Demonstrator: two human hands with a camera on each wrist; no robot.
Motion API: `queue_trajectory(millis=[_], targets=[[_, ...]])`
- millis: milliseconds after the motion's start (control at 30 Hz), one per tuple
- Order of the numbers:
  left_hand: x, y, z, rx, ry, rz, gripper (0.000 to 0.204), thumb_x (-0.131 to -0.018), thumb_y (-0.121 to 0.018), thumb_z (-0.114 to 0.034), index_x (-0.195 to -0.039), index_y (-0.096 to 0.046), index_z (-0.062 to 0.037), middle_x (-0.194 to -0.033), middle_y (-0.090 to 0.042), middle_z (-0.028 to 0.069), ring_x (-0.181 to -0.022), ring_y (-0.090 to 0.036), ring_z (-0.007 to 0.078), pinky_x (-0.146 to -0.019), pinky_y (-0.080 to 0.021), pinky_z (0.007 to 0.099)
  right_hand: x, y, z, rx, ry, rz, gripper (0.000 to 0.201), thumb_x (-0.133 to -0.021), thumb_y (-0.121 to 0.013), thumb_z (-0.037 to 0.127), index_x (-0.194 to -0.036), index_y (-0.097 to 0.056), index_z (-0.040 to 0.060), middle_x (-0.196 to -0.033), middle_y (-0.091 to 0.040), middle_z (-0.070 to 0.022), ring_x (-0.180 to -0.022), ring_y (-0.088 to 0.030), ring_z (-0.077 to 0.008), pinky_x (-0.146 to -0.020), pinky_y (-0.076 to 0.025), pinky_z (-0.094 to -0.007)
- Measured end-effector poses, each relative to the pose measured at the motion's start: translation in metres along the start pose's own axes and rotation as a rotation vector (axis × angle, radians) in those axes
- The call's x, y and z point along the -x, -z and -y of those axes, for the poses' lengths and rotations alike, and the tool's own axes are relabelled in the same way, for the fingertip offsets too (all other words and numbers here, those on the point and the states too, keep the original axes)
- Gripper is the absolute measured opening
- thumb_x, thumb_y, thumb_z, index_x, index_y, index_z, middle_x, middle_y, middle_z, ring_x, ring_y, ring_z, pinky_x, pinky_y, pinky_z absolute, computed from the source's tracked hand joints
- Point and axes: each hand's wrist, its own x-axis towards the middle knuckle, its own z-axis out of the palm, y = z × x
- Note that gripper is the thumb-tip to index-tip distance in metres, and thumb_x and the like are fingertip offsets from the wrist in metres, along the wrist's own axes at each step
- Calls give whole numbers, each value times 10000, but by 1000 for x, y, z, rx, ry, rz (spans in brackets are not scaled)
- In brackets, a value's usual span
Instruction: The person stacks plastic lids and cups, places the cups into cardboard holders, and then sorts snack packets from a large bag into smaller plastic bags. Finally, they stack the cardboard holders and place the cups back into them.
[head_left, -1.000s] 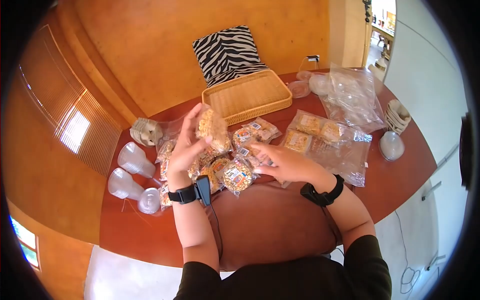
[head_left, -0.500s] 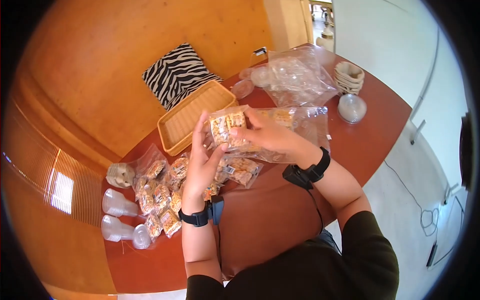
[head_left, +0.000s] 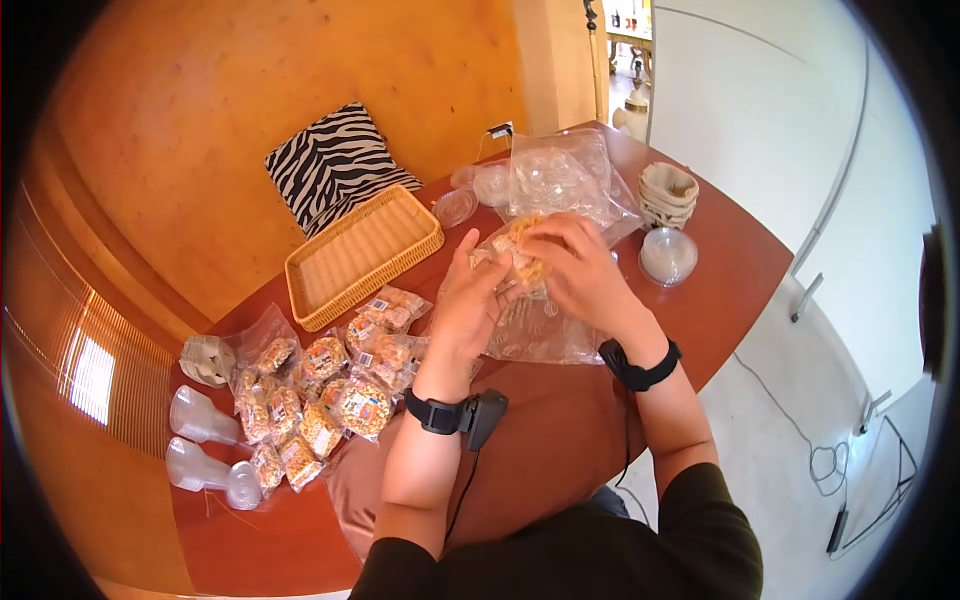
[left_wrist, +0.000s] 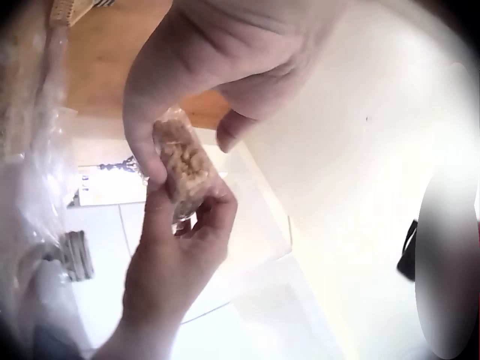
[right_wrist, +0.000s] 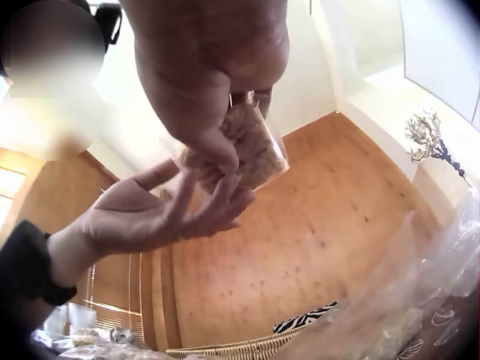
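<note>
A clear-wrapped snack packet (head_left: 527, 250) (left_wrist: 184, 165) (right_wrist: 255, 154) is held up between both hands over the table. My right hand (head_left: 592, 282) (left_wrist: 178, 255) (right_wrist: 210, 82) pinches it between thumb and fingers. My left hand (head_left: 470, 312) (left_wrist: 217, 64) (right_wrist: 142, 217) is beside it, fingers mostly extended and fingertips touching its side. Beneath the hands lies a large clear bag (head_left: 555, 335); its contents are partly hidden. Left of my left hand, several wrapped snack packets (head_left: 320, 430) lie in a loose pile.
A wicker tray (head_left: 425, 243) lies at the back left. Stacked clear cups (head_left: 200, 415) and a fibre holder (head_left: 207, 360) are at the left edge. Toward the back right are clear plastic bags (head_left: 565, 175), clear lids (head_left: 456, 208), stacked fibre holders (head_left: 668, 195) and a clear bowl (head_left: 668, 256).
The head view has swung right. The packet, first in my left hand above the pile, has moved right over the large clear bag, and my right hand has taken hold of it.
</note>
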Motion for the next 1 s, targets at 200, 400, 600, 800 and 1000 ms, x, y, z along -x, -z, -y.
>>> queue_trajectory(millis=[200, 400, 600, 800, 1000], targets=[[-5, 7, 13, -455, -235, 25, 613, -913, -501, -27, -1447, -199, -42, -1254, -504, 130, -1103, -505, 164, -930, -415, 286, 22, -21, -5, -846, -651, -85, 399, -952, -516, 209, -1301, -416, 42, -1182, -527, -90, -1151, -471, -205, -963, -379, -334], [-3, -9, 29, -877, -509, -54, 436, -1003, -399, -283, -1337, -368, -4, -1187, -538, 151, -1079, -524, 202, -901, -415, 305, 33, -38, 2, -736, -734, -179, 336, -1004, -419, 317, -1166, -441, 24, -1024, -559, -94, -922, -524, -143, -821, -430, -275], [0, -10, 35, -867, -592, -143, 428, -1018, -314, -359, -1092, -488, 24, -850, -594, 170, -779, -586, 231, -698, -453, 350, 35, -41, 6, -706, -650, -301, 376, -1018, -338, 368, -1063, -502, 33, -793, -550, -35, -703, -509, -95, -641, -433, -243], [2, -12, 23, -825, -509, -186, 442, -1023, -314, -348, -913, -538, 16, -757, -574, 111, -709, -556, 187, -638, -434, 338, 30, -28, 13, -679, -701, -250, 381, -1022, -327, 361, -1035, -523, 35, -768, -559, -32, -660, -496, -73, -588, -410, -227], [0, -12, 24, -1045, -639, -245, 365, -1009, -403, -278, -841, -542, 14, -669, -555, 165, -582, -546, 269, -561, -433, 362, 28, -22, -1, -581, -638, -210, 366, -1024, -353, 321, -973, -545, 13, -783, -562, -34, -702, -498, -88, -639, -422, -248]])
